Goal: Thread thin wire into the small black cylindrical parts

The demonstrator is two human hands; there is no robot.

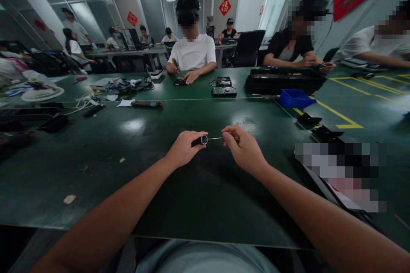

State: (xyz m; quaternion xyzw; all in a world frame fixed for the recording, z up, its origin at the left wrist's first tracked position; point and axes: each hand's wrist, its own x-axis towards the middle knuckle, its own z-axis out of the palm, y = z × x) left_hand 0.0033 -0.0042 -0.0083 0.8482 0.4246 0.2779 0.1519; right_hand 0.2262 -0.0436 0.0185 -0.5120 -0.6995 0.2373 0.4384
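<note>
Forearms (112, 204) extended over the bench (192, 209); black cylinder (203, 139) in the left hand (183, 148), screwdriver (214, 138) in the right hand (247, 150).
Left fingers (195, 135) closed on the cylinder, one side above and the thumb below, its round, silver-rimmed end exposed; cylinder located between the hands, above the bench. Right fingers (229, 129) closed around the screwdriver's handle, largely hidden by them; thin shaft roughly level, its tip at the cylinder's rimmed end, contact not determinable. Beyond the hands: two drives (224, 91) one behind the other, a long black case (285, 80) to their right, a blue tray (296, 99) in front of the case. Left of the drives, nearer the camera: a pen-shaped tool (145, 104) beside white paper (126, 103). Across the bench, a seated person (192, 53) works on a small dark object (180, 82).
</note>
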